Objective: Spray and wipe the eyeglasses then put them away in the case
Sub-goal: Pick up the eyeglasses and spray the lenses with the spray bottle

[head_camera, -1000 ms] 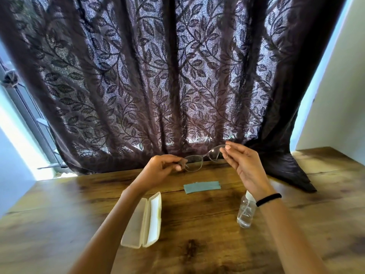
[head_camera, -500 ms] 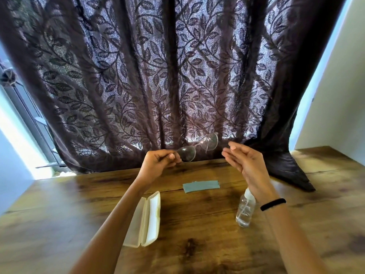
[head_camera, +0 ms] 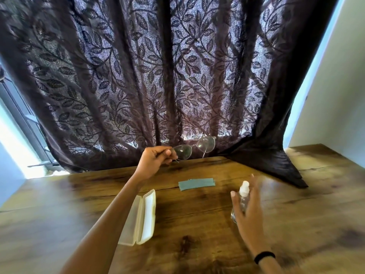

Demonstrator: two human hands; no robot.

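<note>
1. On the tabletop (head_camera: pixel 197 224), nothing is judged sprayed or wiped yet.
2. The case (head_camera: pixel 142 218) is left open towards the front edge.
3. The eyeglasses (head_camera: pixel 194 149) are pinched by the left hand (head_camera: pixel 154 161) above the far edge.
4. The right hand (head_camera: pixel 246 210) is held spread open at the spray bottle (head_camera: pixel 244 189); contact cannot be told.
5. The cloth (head_camera: pixel 196 183) is left unused mid-tabletop.

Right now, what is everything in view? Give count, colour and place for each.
clear-framed eyeglasses: one, transparent, held before the curtain.
folded cleaning cloth: one, teal, flat mid-table.
plastic spray bottle: one, clear, white top, upright, right of cloth.
open hard eyeglass case: one, translucent white, near-left of cloth.
wooden table: one, brown, foreground.
leaf-patterned curtain: one, dark purple, behind table.
wristband: one, black, right wrist.
left hand: grip pinches the eyeglasses.
right hand: open at the bottle, contact unclear.
</note>
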